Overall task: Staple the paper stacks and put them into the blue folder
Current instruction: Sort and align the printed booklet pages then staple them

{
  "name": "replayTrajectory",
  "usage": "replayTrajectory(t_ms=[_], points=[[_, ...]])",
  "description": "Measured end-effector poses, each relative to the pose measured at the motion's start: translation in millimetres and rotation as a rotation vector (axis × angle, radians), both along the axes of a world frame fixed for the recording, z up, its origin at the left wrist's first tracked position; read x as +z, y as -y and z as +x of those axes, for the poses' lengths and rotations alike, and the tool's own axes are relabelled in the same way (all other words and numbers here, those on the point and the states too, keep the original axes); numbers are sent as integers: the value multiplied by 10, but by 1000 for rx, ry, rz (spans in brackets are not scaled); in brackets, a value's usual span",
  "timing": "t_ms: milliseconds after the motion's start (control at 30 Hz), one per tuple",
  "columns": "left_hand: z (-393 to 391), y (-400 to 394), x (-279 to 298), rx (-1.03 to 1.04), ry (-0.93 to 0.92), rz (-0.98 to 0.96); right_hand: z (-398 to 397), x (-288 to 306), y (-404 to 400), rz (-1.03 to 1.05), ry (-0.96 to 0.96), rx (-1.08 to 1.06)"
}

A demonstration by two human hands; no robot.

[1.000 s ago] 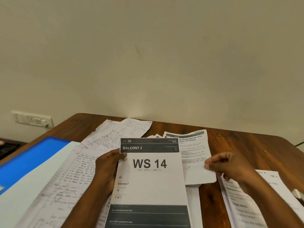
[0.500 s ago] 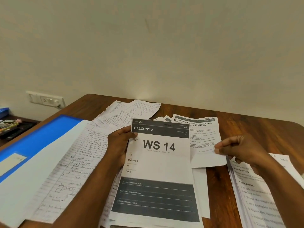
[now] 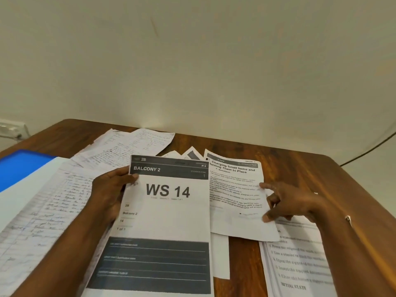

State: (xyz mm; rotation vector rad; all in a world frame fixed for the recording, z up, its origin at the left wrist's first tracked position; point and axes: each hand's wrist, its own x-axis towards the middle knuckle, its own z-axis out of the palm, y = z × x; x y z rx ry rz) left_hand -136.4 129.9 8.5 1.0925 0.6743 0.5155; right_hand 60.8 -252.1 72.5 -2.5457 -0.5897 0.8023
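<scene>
Since half a second ago the right hand has let go of its pinch on the "Charging Small Items" sheet and spread out, so now the index finger is stretched flat across the page's right edge and the thumb tip sits lower down on it, fingers mostly straight and pressing rather than grabbing. That sheet looks like it slid a bit closer to the middle pile too.

Left hand hasn't really budged: thumb on top, fingers curled underneath the left edge of the "WS 14" stack, gripping it near the dark "BALCONY 2" header. The stack lies in the middle of the wooden table, its right edge overlapping the Charging sheet.

Blue folder lies open at the far left of the table, with a white sheet over its inner side. Next to it, between folder and left arm, are handwritten lined pages, and more handwritten sheets fan out toward the wall. Under the right forearm there's another printed stack with numbered steps; text is too blurry to read properly.

Wall socket at the left edge, dark cable trailing off the right side. Can't spot a stapler from where I'm standing.
</scene>
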Motion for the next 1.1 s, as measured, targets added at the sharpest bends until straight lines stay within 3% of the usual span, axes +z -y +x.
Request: replayTrajectory(t_ms=[333, 533, 667, 900, 1100], points=[[-10, 25, 21, -15, 3, -20, 20, 25, 98, -39, -81, -17], [-16, 47, 13, -8, 10, -14, 103, -399, -190, 294, 187, -395], [-1, 25, -16, 16, 9, -17, 104, -564, -328, 323, 320, -461], [-13, 114, 43, 30, 24, -17, 106, -429, -197, 515, 131, -535], [-20, 134, 57, 44, 28, 0, 137, -277, -5, 478, 34, -452]])
